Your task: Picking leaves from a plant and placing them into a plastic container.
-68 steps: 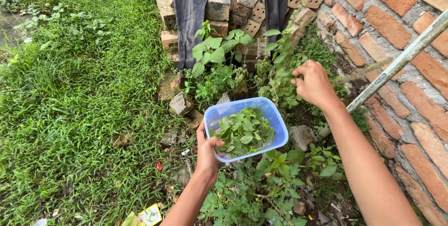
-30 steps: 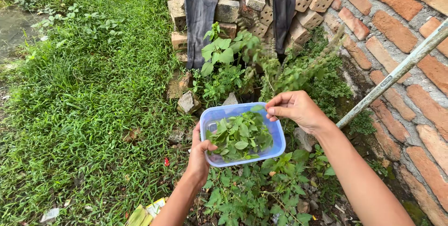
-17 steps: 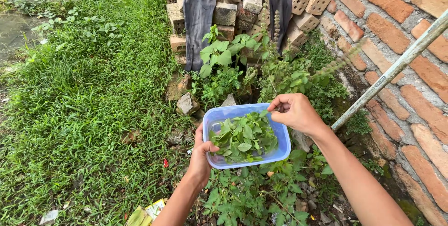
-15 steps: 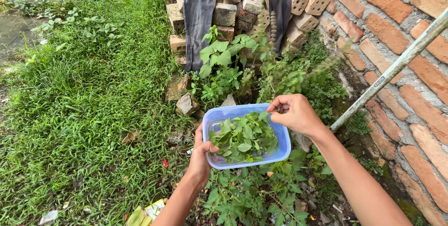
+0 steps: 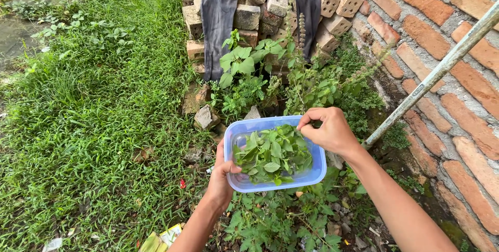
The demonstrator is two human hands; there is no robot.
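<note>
Low centre of the frame: left hand [image 5: 222, 173] gripping the near-left rim of a clear blue plastic tub [image 5: 318, 164] of green leaves [image 5: 272, 152]; right hand [image 5: 328, 130], fingers pinched shut, over its far-right rim; beyond, herb plants [image 5: 312, 83]; top centre, brick pile [image 5: 270, 2].

The left hand [image 5: 221, 171] sits at lower centre of the frame, fingers curled closed, forearm rising from below. The right hand [image 5: 327, 130] at centre-right has fingertips pinched together.
</note>
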